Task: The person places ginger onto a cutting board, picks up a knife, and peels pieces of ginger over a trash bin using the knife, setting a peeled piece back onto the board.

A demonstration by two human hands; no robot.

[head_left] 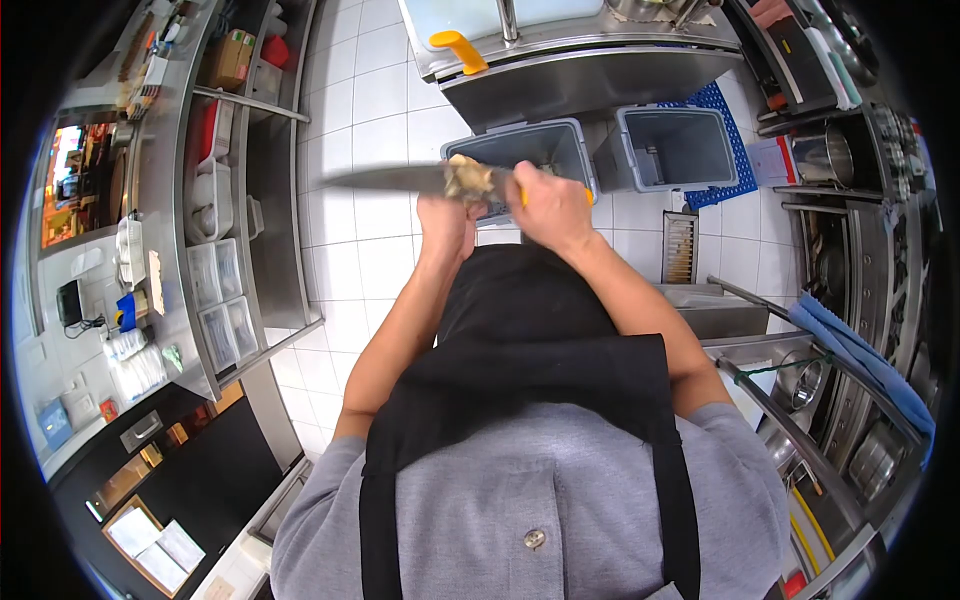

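My right hand (552,207) is closed round the yellow handle of a large kitchen knife (385,178). Its long blade points left and is smeared by motion. A knobbly, pale brown piece of ginger root (470,176) sits against the blade, gripped by my left hand (445,222), whose fingers are partly hidden beneath it. Both hands are close together in front of my black apron, above the near edge of a grey bin (515,130). Exactly where the edge meets the ginger is too blurred to tell.
A second grey bin (678,150) stands to the right on a blue mat (735,150). Beyond is a steel counter (590,90) with a yellow-handled tool (460,52) at its edge. Steel shelving with plastic containers (215,275) runs along the left; racks and pots line the right.
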